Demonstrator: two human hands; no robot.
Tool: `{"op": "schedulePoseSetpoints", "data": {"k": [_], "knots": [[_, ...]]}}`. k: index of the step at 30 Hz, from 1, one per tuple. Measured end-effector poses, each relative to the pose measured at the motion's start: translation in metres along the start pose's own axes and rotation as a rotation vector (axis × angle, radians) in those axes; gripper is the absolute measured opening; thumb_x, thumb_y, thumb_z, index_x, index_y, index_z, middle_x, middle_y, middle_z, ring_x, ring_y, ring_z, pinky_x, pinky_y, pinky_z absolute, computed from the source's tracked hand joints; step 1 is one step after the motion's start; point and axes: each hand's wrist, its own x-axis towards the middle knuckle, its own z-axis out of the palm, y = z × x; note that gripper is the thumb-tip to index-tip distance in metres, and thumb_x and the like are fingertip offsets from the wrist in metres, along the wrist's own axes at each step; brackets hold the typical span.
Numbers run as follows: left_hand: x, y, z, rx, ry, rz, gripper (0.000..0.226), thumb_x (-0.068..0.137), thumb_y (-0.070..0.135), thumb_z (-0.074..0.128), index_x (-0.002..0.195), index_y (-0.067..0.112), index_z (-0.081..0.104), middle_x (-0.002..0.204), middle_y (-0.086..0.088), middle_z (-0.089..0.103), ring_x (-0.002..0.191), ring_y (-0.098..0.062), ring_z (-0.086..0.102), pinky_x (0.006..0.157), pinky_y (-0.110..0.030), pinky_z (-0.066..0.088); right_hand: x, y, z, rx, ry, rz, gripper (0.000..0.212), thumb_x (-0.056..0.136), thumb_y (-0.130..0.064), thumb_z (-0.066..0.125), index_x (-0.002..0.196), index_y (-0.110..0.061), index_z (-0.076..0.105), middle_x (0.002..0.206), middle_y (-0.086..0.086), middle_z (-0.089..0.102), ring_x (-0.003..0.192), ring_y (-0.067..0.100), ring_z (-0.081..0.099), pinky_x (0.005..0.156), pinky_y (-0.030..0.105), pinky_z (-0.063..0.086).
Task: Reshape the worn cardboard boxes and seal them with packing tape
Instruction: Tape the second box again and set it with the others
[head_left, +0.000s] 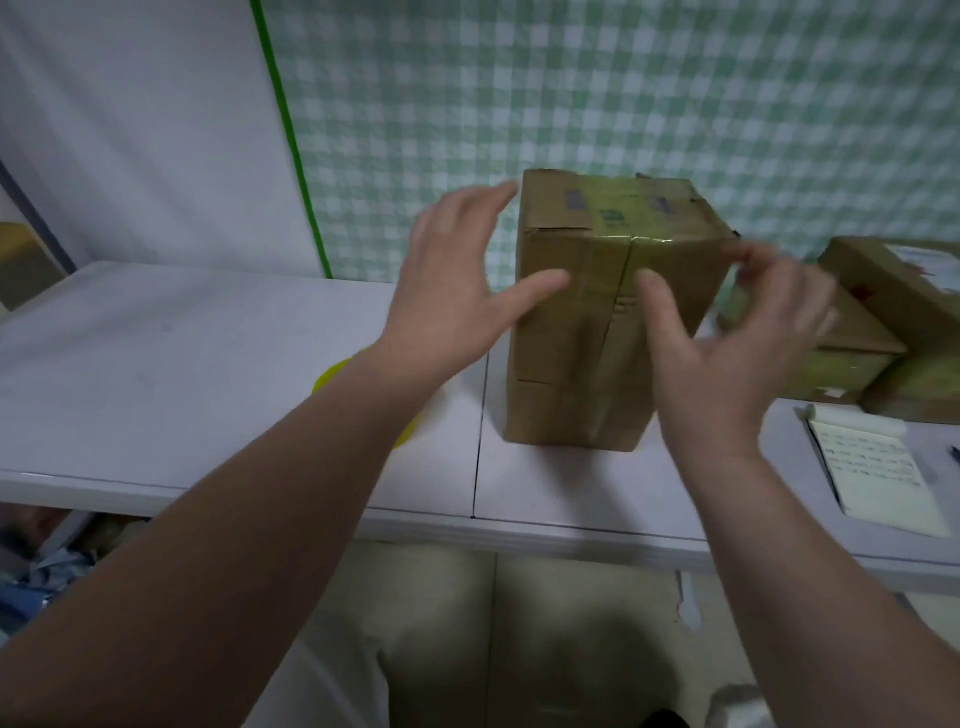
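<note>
Box (582, 332): upright, back from table (156, 364) edge.
Left hand (447, 312): spread, thumb on front.
Right hand (727, 358): at right edge, grip unclear.

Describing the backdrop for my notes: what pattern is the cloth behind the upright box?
The cloth is a green-and-white check, seen in the head view.

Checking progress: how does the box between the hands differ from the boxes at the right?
The centre box stands on end between left hand and right hand; the right-side boxes lie low, piled together. The centre box shows a taped seam; one right-side box, a white label. All are worn brown cardboard.
</note>
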Motion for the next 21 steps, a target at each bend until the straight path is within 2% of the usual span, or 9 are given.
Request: {"op": "schedulePoseSetpoints", "data": {"k": [2, 4, 5, 7, 9, 13, 14, 18, 21], "knots": [[0.023, 0.020, 0.008, 0.105, -0.049, 0.108, 0.080, 0.077, 0.067, 0.056, 0.143, 0.025, 0.039, 0.147, -0.003, 0.040, 0.138, -0.024, 0.028, 0.114, -0.038, 0.022, 0.026, 0.005, 0.001, -0.107, -0.101, -0.049, 0.066, 0.075, -0.059, 0.067, 0.127, -0.020, 0.055, 0.125, 0.004, 0.043, 0.115, 0.018, 0.037, 0.098, 0.029, 0.031], [0.039, 0.030, 0.019, 0.180, -0.123, 0.140, 0.077, 0.077, 0.072, 0.051, 0.140, 0.027, 0.044, 0.144, -0.001, 0.045, 0.140, -0.025, 0.028, 0.116, -0.042, 0.021, 0.048, 0.014, 0.007, -0.161, -0.257, -0.082, 0.068, 0.078, -0.065, 0.059, 0.134, -0.026, 0.052, 0.139, 0.006, 0.042, 0.128, 0.024, 0.035, 0.103, 0.029, 0.028], [0.044, 0.031, 0.025, 0.186, -0.147, 0.159, 0.074, 0.076, 0.075, 0.047, 0.134, 0.028, 0.052, 0.136, 0.001, 0.054, 0.135, -0.024, 0.036, 0.113, -0.043, 0.026, 0.055, 0.019, 0.010, -0.160, -0.317, -0.110, 0.066, 0.079, -0.066, 0.056, 0.131, -0.025, 0.057, 0.138, 0.005, 0.047, 0.128, 0.025, 0.039, 0.102, 0.027, 0.027], [0.049, 0.029, 0.034, 0.177, -0.137, 0.187, 0.067, 0.073, 0.078, 0.041, 0.111, 0.029, 0.065, 0.107, 0.008, 0.065, 0.111, -0.018, 0.053, 0.095, -0.041, 0.043, 0.063, 0.028, 0.014, -0.123, -0.367, -0.162, 0.062, 0.080, -0.066, 0.054, 0.119, -0.018, 0.065, 0.125, 0.003, 0.060, 0.117, 0.024, 0.052, 0.095, 0.026, 0.032], [0.050, 0.026, 0.038, 0.174, -0.101, 0.194, 0.062, 0.071, 0.076, 0.044, 0.102, 0.027, 0.066, 0.098, 0.010, 0.063, 0.100, -0.015, 0.055, 0.082, -0.039, 0.048, 0.062, 0.031, 0.016, -0.092, -0.347, -0.167, 0.061, 0.078, -0.063, 0.058, 0.115, -0.015, 0.066, 0.119, 0.002, 0.064, 0.112, 0.023, 0.056, 0.092, 0.024, 0.033], [0.045, 0.027, 0.038, 0.297, -0.114, 0.213, 0.067, 0.070, 0.067, 0.064, 0.124, 0.026, 0.057, 0.124, 0.005, 0.058, 0.119, -0.019, 0.046, 0.088, -0.038, 0.047, 0.053, 0.029, 0.019, -0.140, -0.342, -0.162, 0.068, 0.071, -0.056, 0.073, 0.122, -0.012, 0.060, 0.132, 0.006, 0.056, 0.123, 0.025, 0.050, 0.101, 0.027, 0.032], [0.043, 0.028, 0.037, 0.327, -0.109, 0.218, 0.072, 0.070, 0.064, 0.067, 0.129, 0.025, 0.053, 0.128, 0.004, 0.054, 0.123, -0.020, 0.042, 0.084, -0.035, 0.045, 0.051, 0.028, 0.019, -0.156, -0.351, -0.157, 0.071, 0.070, -0.053, 0.076, 0.124, -0.012, 0.058, 0.136, 0.007, 0.054, 0.125, 0.026, 0.048, 0.102, 0.029, 0.032], [0.032, 0.029, 0.036, 0.459, -0.067, 0.259, 0.082, 0.062, 0.060, 0.076, 0.127, 0.016, 0.053, 0.125, -0.002, 0.056, 0.119, -0.027, 0.044, 0.067, -0.033, 0.041, 0.046, 0.026, 0.018, -0.209, -0.388, -0.163, 0.083, 0.064, -0.047, 0.082, 0.130, -0.009, 0.050, 0.145, 0.008, 0.044, 0.130, 0.028, 0.042, 0.101, 0.033, 0.035], [0.031, 0.033, 0.034, 0.486, -0.113, 0.234, 0.086, 0.063, 0.058, 0.076, 0.132, 0.016, 0.047, 0.133, -0.002, 0.050, 0.124, -0.026, 0.039, 0.076, -0.036, 0.047, 0.046, 0.024, 0.016, -0.231, -0.434, -0.151, 0.088, 0.063, -0.046, 0.083, 0.133, -0.011, 0.045, 0.150, 0.005, 0.038, 0.133, 0.025, 0.039, 0.102, 0.035, 0.035]]}}
